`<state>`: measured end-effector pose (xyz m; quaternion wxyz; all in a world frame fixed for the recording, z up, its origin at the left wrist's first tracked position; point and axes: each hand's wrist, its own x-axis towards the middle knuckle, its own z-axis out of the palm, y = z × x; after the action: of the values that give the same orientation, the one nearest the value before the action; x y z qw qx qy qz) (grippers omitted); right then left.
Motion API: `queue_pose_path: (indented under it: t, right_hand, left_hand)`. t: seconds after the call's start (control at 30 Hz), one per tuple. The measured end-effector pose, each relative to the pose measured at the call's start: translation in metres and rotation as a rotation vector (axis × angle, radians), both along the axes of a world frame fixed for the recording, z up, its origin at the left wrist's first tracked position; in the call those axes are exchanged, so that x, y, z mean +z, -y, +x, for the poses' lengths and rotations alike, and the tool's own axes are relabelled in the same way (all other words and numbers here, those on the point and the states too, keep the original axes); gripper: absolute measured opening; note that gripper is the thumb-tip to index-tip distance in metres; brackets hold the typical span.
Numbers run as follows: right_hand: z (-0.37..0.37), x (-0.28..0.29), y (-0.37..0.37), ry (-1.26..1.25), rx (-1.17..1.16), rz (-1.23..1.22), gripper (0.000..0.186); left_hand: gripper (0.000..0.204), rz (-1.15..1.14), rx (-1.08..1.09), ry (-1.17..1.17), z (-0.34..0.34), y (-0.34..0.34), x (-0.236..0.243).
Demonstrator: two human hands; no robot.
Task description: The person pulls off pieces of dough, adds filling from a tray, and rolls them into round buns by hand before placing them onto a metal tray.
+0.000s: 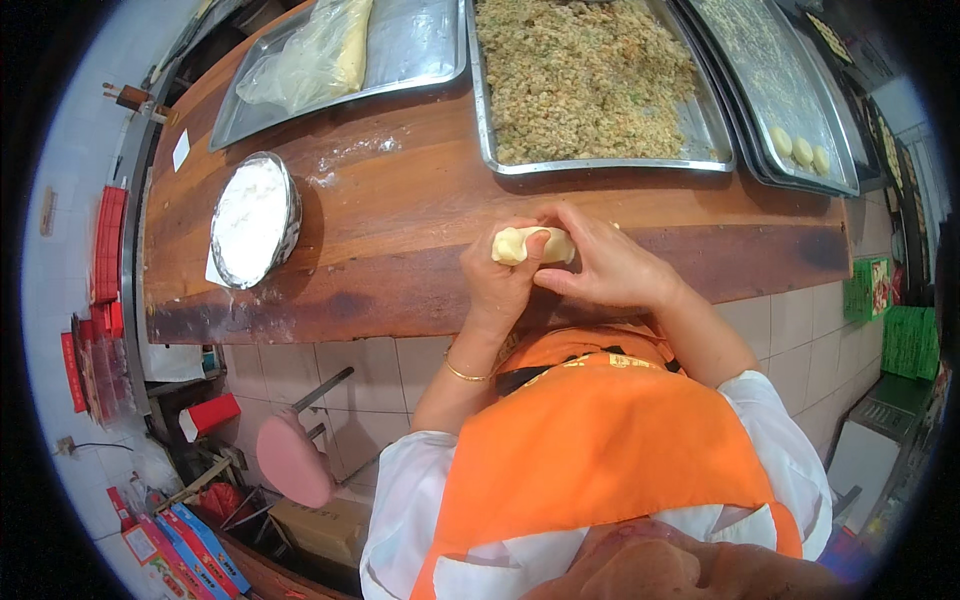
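A pale, soft lump of dough (515, 245) is held up over the table's near edge, between my two hands. My left hand (497, 288) is closed round its left end, with the thumb lying up across it. The fingers of my right hand (612, 262) curl round the other end, the thumb below. Whether anything is inside the dough is hidden. Beyond my hands, a metal tray (709, 135) holds a broad layer of crumbly brown filling (585, 85) with green flecks.
At the left stands a bowl of white flour (250, 215). Behind it, another tray (418, 45) holds dough in a plastic bag (305, 65). Stacked trays (765, 70) at the right carry small dough balls (803, 151). A pink stool (293, 460) is below the wooden table (400, 245).
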<state>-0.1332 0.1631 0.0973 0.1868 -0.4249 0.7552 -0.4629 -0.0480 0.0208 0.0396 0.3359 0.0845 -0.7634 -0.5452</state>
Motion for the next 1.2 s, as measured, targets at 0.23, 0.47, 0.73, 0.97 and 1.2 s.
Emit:
queue_pose_path:
  t: [0.23, 0.47, 0.73, 0.97, 1.2]
  right_hand:
    - [-0.020, 0.005, -0.006, -0.015, 0.215, 0.144, 0.055]
    - [-0.008, 0.003, -0.004, -0.040, 0.166, 0.240, 0.030]
    - [0.000, -0.025, -0.008, -0.023, 0.123, 0.209, 0.025]
    - [-0.002, -0.038, -0.012, 0.092, 0.289, -0.087, 0.020]
    - [-0.014, -0.040, -0.010, 0.128, 0.332, 0.151, 0.025]
  left_hand:
    - [0.020, 0.238, -0.119, 0.033, 0.002, -0.008, -0.006]
    - [0.022, 0.160, -0.055, 0.052, 0.000, -0.012, 0.002]
    - [0.019, -0.056, 0.071, 0.027, -0.003, -0.017, -0.001]
    - [0.018, 0.125, 0.044, 0.109, -0.002, -0.006, -0.012]
    - [0.031, 0.133, 0.159, 0.345, 0.004, 0.056, -0.017]
